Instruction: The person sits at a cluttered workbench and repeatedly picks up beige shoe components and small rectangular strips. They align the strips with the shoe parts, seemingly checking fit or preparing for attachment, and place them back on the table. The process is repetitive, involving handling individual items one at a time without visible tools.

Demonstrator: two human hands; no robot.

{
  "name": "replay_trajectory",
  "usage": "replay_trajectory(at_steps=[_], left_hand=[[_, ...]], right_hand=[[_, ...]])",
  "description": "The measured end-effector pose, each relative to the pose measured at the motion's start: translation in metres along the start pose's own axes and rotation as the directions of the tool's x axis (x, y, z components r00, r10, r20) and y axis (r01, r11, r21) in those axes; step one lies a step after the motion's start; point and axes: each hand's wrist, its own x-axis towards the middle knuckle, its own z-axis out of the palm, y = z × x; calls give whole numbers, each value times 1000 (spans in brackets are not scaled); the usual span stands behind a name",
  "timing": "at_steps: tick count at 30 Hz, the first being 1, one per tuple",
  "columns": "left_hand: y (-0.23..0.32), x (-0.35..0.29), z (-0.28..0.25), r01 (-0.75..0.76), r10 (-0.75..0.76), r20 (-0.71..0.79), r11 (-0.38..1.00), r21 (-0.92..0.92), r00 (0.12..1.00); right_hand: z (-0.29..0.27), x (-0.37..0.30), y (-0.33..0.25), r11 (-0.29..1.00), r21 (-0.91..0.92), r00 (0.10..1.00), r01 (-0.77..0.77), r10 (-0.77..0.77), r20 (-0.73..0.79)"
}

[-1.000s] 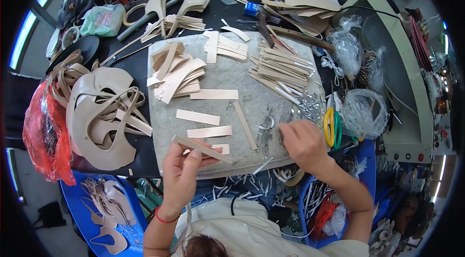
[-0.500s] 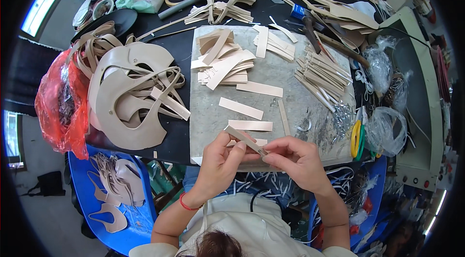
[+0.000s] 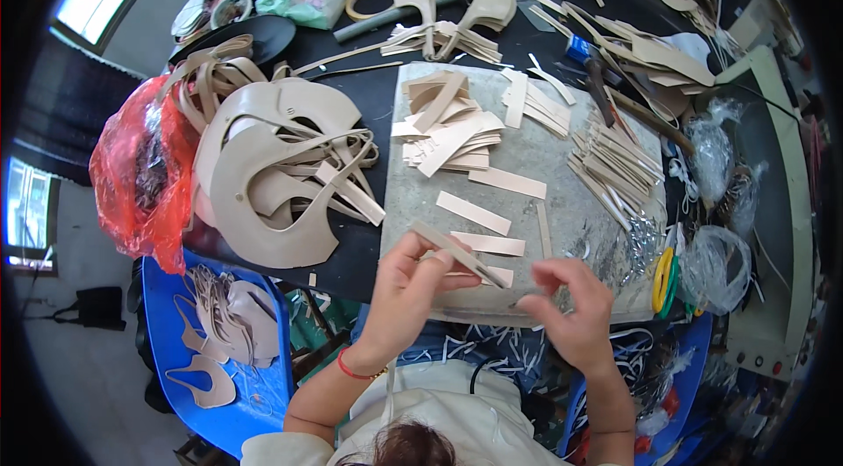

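My left hand [image 3: 406,286] is closed on a narrow beige leather strip [image 3: 458,248], pinched between thumb and fingers and slanting down to the right. Beyond the strip's lower end, my right hand [image 3: 575,306] is apart from it, its thumb and fingers spread with nothing visible in them. Flat on the grey work slab [image 3: 421,202] ahead of my hands lie several loose strips, among them one pale strip [image 3: 474,212] and another [image 3: 488,244]. A further strip lies partly hidden behind my left hand. Farther off is a pile of wider strips [image 3: 457,137].
Thin folded strips [image 3: 615,163] and small metal pieces [image 3: 643,248] lie on the slab's right. Yellow-handled scissors [image 3: 664,271] lie by its right edge. Large curved leather pieces [image 3: 230,207] and a red plastic bag [image 3: 132,176] are at left. A blue chair [image 3: 167,325] stands below.
My right hand has let go of the strip's lower end and moved right, its fingers parting. My left hand still holds the strip. The whole view has shifted slightly.
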Motion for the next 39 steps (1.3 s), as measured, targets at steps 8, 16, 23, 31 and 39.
replay_trajectory(at_steps=[8,16,23,31,39], left_hand=[[59,11,-49,-291,732,300,-145,946,612],[108,34,-131,-32,534,413,-583,812,738],[141,-27,-83,-296,380,716,-722,625,586],[125,-22,-69,-605,206,816,-578,547,541],[41,-80,-65,-156,318,-201,811,563,927]], right_hand=[[27,27,-23,962,-195,980,189,-198,-27],[37,19,-25,999,22,993,-42,44,-111],[35,44,-30,807,518,959,-283,243,147],[103,66,-64,497,742,866,-450,41,498],[131,54,-64,486,747,886,-453,154,436]])
